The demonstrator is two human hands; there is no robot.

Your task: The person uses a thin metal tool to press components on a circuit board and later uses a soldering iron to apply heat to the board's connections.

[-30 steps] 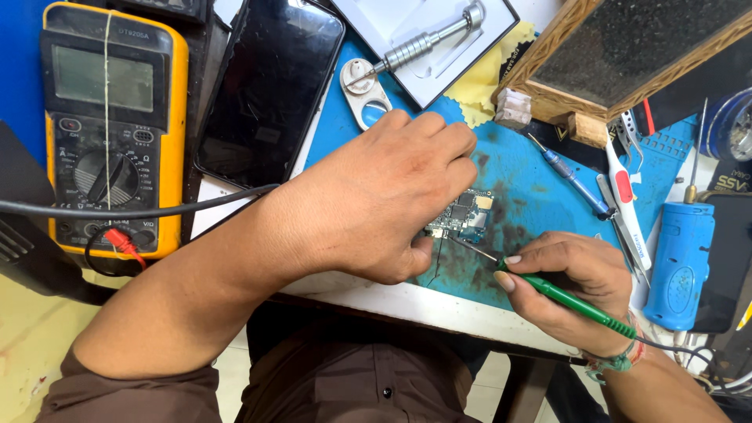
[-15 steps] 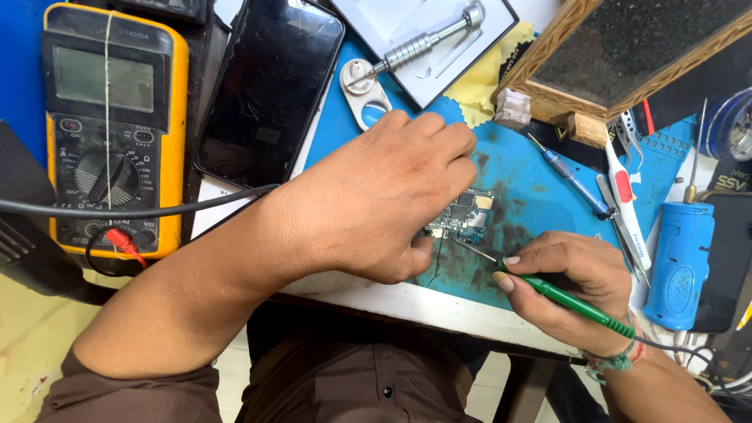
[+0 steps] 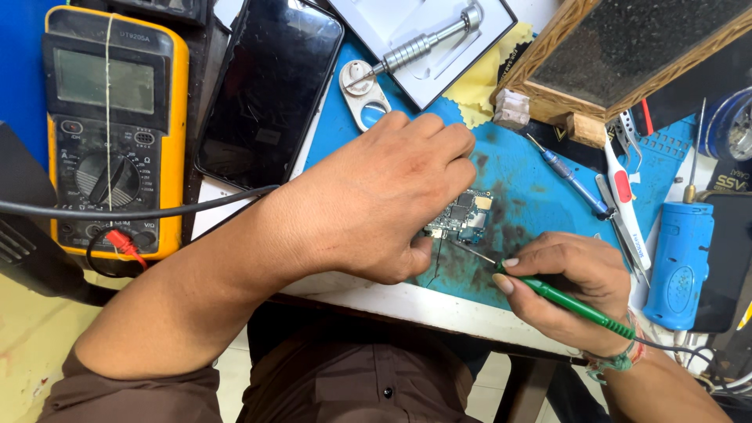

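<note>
My left hand rests fist-like on the blue work mat, fingers curled down onto a small circuit board and pinning it in place. My right hand grips a green soldering iron like a pen. Its thin metal tip touches the board's lower edge. A thin wire hangs from the board toward the table edge. Much of the board is hidden under my left fingers.
A yellow multimeter lies at the left beside a dark phone. A silver screwdriver rests on a white tray. A wooden-framed box stands at the upper right. A blue tool, tweezers and a small screwdriver lie at the right.
</note>
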